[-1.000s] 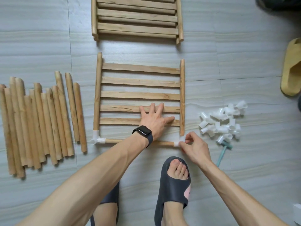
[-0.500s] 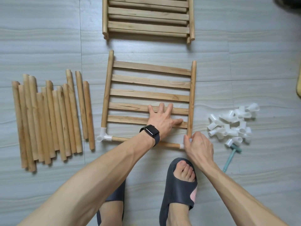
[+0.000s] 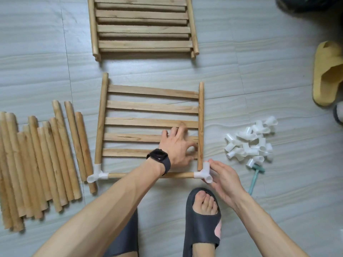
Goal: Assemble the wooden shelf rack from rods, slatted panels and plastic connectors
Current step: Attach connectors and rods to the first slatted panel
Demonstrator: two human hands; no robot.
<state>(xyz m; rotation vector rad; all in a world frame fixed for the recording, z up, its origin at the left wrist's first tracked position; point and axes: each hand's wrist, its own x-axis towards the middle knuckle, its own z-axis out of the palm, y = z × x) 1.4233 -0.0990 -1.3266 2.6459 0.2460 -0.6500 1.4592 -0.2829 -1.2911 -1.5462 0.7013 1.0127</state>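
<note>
A slatted wooden panel (image 3: 151, 107) lies flat on the floor in front of me. A white plastic connector (image 3: 96, 173) caps its near left corner and joins a short rod (image 3: 178, 175) that runs along the near edge. My left hand (image 3: 178, 147) rests on the near slats by the right side rail, thumb and forefinger curled round the rail. My right hand (image 3: 221, 176) pinches a second white connector (image 3: 203, 173) at the near right corner, where the rod and the right rail meet.
A row of loose rods (image 3: 42, 160) lies at the left. Stacked slatted panels (image 3: 143, 26) lie at the top. A heap of white connectors (image 3: 250, 143) and a small teal mallet (image 3: 255, 178) lie at the right. A yellow slipper (image 3: 326, 75) sits far right.
My right hand has slid off the corner to its right side, so the white connector now shows there. My left hand's thumb and forefinger have curled toward the right rail.
</note>
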